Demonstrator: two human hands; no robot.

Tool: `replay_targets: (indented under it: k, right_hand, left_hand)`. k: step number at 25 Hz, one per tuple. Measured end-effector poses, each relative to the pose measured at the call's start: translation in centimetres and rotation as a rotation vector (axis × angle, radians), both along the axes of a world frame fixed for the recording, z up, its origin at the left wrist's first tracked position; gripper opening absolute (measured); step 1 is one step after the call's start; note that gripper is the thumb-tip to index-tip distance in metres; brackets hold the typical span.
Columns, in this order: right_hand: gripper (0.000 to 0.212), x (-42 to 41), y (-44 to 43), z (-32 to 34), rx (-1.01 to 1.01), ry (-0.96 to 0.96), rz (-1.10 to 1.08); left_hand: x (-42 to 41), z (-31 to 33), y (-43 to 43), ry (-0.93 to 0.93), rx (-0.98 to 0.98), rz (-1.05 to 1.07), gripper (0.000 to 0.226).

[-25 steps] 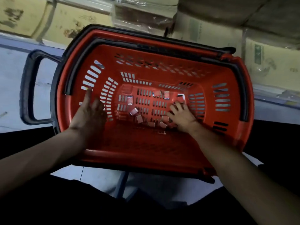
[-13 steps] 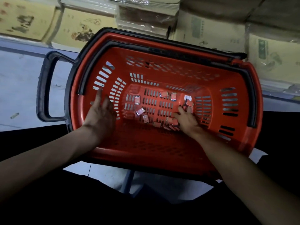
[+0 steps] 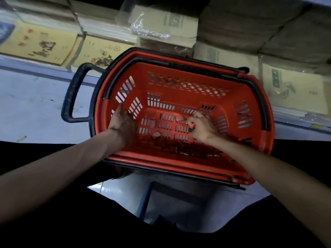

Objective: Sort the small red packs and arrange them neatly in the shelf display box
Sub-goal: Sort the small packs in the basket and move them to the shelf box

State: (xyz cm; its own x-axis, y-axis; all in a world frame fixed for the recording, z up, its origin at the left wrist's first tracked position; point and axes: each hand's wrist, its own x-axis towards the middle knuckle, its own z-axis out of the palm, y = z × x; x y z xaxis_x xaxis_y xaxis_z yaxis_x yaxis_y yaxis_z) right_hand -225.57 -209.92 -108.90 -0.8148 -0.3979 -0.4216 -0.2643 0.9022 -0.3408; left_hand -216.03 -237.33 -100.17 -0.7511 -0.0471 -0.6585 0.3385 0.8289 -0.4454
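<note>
While the red basket (image 3: 179, 162) sits tipped toward the person, the loose small red packs (image 3: 174, 149) lie mostly in a drift along the near edge of its floor, with a few scattered further up the slotted bottom. Light is dim; no count possible.

Right hand (image 3: 201, 128): down inside the basket, right of centre, fingers curled, pinching one red pack (image 3: 192, 125) at the fingertips. Whether the pack is clear of the floor I cannot tell. The forearm comes in over the near rim from the lower right.

Left hand (image 3: 123, 126): flat against the basket's left inner wall, fingers (image 3: 120, 109) straight and pointing up the wall, holding nothing. By my reading it is bracing the basket.

Key relation: the loose packs lie below and left of the right hand, nearer the person, roughly between the two hands. The right hand is the closer and the working one. The packs lie at mixed angles, with no common long axis.

Display box not in view. A black handle (image 3: 71, 97) sticks out at the basket's left; stacked cartons (image 3: 41, 40) fill the shelf behind. Judged stage: early, gathering.
</note>
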Motion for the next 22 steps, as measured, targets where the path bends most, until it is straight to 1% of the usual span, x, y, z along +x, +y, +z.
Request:
replay_targets:
  k: [2,4,6,8,9,10,11,12,13,14,15,17,19,21,22]
  right_hand:
    - [0.028,0.0,-0.4,2.5,-0.077,0.046,0.008]
    - [0.027,0.1,-1.1,5.2,-0.16,0.076,0.031]
    - [0.027,0.0,-2.0,8.1,-0.266,0.085,0.031]
    - [0.03,-0.2,-3.2,11.5,-0.374,0.094,0.02]
    - [0.032,-0.2,-3.8,13.4,-0.424,0.101,0.032]
    - [0.032,-0.1,-4.3,15.1,-0.463,0.113,0.049]
    - [0.031,-0.1,-4.7,17.1,-0.491,0.129,0.073]
    - [0.03,0.0,-5.2,18.7,-0.503,0.136,0.097]
    - [0.03,0.0,-5.5,20.1,-0.503,0.143,0.126]
    - [0.03,-0.1,-5.8,21.3,-0.493,0.158,0.156]
    - [0.03,-0.2,-5.9,22.2,-0.484,0.177,0.184]
    - [0.03,-1.0,-5.9,23.4,-0.475,0.193,0.206]
    - [0.029,-2.2,-5.8,24.4,-0.445,0.189,0.222]
    - [0.03,-3.5,-5.8,25.4,-0.394,0.25,0.24]
    - [0.03,-4.1,-5.8,26.0,-0.377,0.303,0.24]
  left_hand:
    - [-0.4,0.0,0.0,0.02,0.019,0.012,0.054]
    - [-0.7,0.4,0.1,0.051,0.088,0.032,0.06]
    - [-1.3,1.2,0.2,0.121,0.258,0.108,0.069]
    - [-2.5,1.7,0.8,0.233,0.54,0.26,0.068]
    - [-3.0,2.6,1.5,0.262,0.769,0.425,0.066]
    - [-3.6,3.7,2.6,0.268,1.063,0.684,0.062]
    - [-4.3,5.2,4.0,0.248,1.371,1.005,0.054]
    - [-4.8,6.9,5.5,0.141,1.636,1.33,0.046]
    - [-5.2,8.4,6.8,-0.036,1.851,1.58,0.043]
    - [-5.6,9.9,7.8,-0.188,2.007,1.724,0.043]
    - [-5.9,11.1,8.6,-0.265,2.092,1.798,0.044]
    - [-6.8,12.5,9.6,-0.292,2.181,1.874,0.043]
    - [-8.0,13.7,10.1,-0.241,2.248,1.94,0.042]
    - [-9.5,14.7,10.4,-0.137,2.29,1.974,0.038]
    - [-10.2,15.1,10.5,-0.126,2.294,1.969,0.038]
